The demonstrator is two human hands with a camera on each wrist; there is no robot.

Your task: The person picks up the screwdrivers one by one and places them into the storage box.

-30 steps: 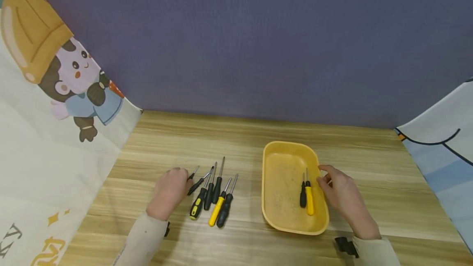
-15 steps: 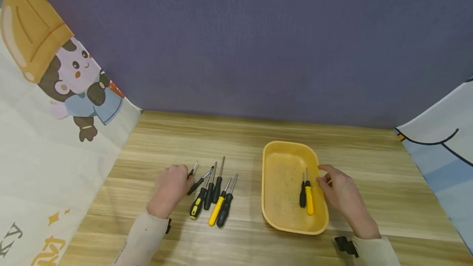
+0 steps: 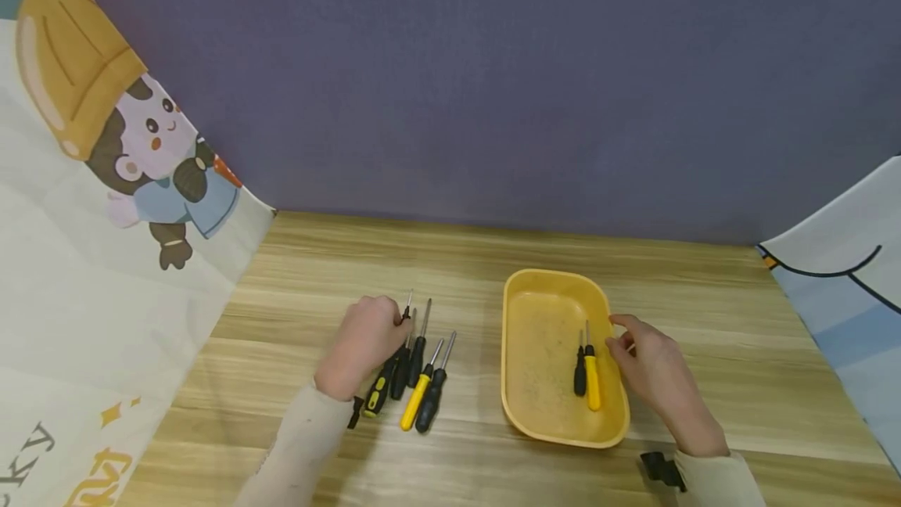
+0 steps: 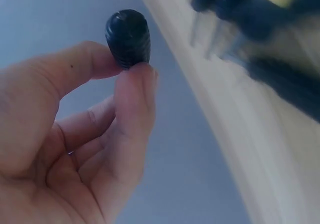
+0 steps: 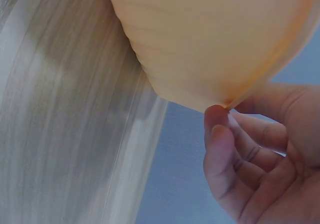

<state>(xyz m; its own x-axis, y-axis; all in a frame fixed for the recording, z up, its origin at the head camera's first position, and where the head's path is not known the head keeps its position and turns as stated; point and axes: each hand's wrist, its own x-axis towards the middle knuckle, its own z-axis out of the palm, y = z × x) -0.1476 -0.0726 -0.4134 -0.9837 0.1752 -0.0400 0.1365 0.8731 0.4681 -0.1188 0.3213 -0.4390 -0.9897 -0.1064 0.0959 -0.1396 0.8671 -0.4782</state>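
My left hand (image 3: 362, 344) pinches a small black-handled screwdriver (image 4: 129, 39) between thumb and fingertips. In the head view only its thin shaft (image 3: 409, 303) shows past the fingers. Just beside and below this hand lie several loose screwdrivers: a black one with yellow-green patches (image 3: 378, 391), a yellow-handled one (image 3: 418, 399), a large black one (image 3: 431, 404) and other black ones. At the right, my right hand (image 3: 658, 374) pinches the side rim of a yellow plastic tray (image 3: 517, 413). Inside it lie a small black screwdriver (image 3: 580, 379) and a yellow-handled one (image 3: 593, 386).
Everything stands on a wood-grain table (image 3: 472, 460). A dark blue-grey wall panel (image 3: 479, 100) rises behind its far edge. A printed cloth with a cartoon figure (image 3: 165, 139) borders the left, and another printed cloth (image 3: 845, 296) the right.
My left hand has moved right with the small black screwdriver, coming over the loose screwdrivers and covering some of them. The right hand and the tray have stayed in place.
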